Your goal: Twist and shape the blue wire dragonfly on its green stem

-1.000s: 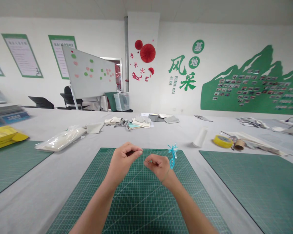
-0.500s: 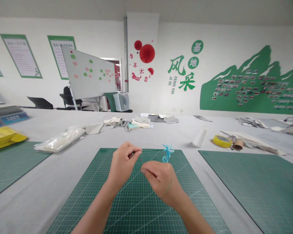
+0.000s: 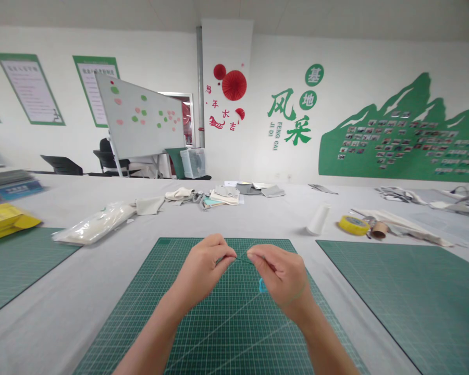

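Turquoise ornament [image 3: 262, 285], thin green strand [image 3: 243, 259]

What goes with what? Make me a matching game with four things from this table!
Things:
1. tape roll
2. blue craft piece
3. plastic bag
4. small tube

Clues:
A. partly hidden by the right hand
B. brown
C. see-through, left of the middle mat
D. yellow

Right pairs: 1-D, 2-A, 3-C, 4-B
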`<state>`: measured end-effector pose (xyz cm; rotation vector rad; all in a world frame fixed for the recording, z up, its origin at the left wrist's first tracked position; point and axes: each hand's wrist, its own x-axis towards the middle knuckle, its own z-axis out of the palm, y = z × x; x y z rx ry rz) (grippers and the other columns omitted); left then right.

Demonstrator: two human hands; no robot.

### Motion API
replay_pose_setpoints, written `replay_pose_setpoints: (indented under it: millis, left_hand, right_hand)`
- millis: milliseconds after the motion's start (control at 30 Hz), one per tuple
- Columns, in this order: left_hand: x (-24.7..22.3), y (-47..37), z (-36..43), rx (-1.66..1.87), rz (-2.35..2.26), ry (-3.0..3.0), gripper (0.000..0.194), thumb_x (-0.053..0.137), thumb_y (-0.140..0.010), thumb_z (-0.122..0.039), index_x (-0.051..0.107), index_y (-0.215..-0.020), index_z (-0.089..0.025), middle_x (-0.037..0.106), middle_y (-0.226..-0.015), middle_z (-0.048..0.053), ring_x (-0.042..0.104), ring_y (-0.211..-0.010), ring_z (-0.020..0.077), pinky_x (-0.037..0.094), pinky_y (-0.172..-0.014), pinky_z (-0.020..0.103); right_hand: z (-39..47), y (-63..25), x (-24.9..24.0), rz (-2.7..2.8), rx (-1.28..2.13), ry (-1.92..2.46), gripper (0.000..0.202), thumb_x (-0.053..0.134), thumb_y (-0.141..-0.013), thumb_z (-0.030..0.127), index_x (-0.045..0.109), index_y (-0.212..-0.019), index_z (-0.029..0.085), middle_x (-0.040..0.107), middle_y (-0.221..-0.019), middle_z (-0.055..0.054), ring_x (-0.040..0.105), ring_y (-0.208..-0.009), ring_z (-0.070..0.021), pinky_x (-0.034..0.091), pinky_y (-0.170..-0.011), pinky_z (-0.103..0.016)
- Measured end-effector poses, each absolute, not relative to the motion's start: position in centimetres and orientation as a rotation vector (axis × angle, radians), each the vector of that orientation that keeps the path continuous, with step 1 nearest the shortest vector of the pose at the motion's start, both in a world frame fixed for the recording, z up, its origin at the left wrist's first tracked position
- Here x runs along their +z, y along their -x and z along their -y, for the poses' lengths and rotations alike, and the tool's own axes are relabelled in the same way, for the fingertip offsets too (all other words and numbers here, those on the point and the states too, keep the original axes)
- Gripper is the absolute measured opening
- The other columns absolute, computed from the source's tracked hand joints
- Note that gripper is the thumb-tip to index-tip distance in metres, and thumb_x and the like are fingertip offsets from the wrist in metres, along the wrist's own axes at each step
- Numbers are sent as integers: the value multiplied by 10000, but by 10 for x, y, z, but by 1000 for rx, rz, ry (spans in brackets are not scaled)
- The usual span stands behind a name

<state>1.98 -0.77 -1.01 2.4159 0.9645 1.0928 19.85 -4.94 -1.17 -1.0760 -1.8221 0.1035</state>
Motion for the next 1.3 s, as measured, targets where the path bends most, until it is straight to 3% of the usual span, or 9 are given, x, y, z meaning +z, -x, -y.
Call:
replay_pose_setpoints:
  millis: [167, 333, 600, 833, 1033, 1300]
  left_hand:
    - [-3, -19, 13, 956, -827, -2445, 205, 480, -826, -155, 674, -772, -195, 568, -759, 31, 540, -748, 134, 414, -665, 242]
    - [1, -15, 15, 882, -753, -2357, 180, 513, -813, -184, 689, -780, -204, 577, -756, 35, 543, -711, 130, 421, -636, 246]
    - [1, -10, 10, 1012, -795, -2188, 139, 554, -791, -216, 685, -753, -194, 575, -746, 35, 529, -675, 126, 409, -606, 245]
    - [-6, -11, 0, 1276, -1002, -2024, 131, 562, -795, -264, 664, -772, -185, 576, -741, 21, 510, -655, 121, 384, -587, 239]
    - [-12, -12, -4, 1401, -1104, -1948, 140, 561, -788, -274, 663, -764, -182, 595, -741, 18, 533, -685, 134, 403, -618, 244]
    - [-12, -13, -2, 1414, -1193, -2030, 149, 543, -799, -260, 673, -777, -191, 597, -746, 13, 526, -655, 124, 398, -591, 231]
  right_hand:
    - [41, -209, -11, 1784, 224, 1121, 192, 484, -852, 248, 650, -777, 186, 632, -691, -5, 539, -603, -111, 400, -583, -213]
    - [22, -220, -22, 1732, 482, 1150, 229, 558, -796, 350, 650, -715, 156, 389, -448, 57, 318, -428, -77, 263, -430, -213]
    - [4, -216, -40, 1673, 789, 1073, 251, 597, -753, 383, 636, -690, 143, 338, -466, 64, 276, -452, -69, 230, -425, -202]
    - [0, -192, -53, 1666, 872, 1030, 176, 593, -765, 292, 610, -666, 147, 425, -537, 49, 321, -489, -69, 254, -458, -197]
    - [17, -171, -50, 1856, 650, 1076, 131, 529, -808, 187, 615, -711, 168, 512, -576, 45, 404, -523, -78, 307, -518, -198]
    - [44, -167, -29, 2041, 341, 1110, 193, 444, -863, 163, 587, -737, 189, 580, -647, 23, 509, -615, -97, 339, -589, -198]
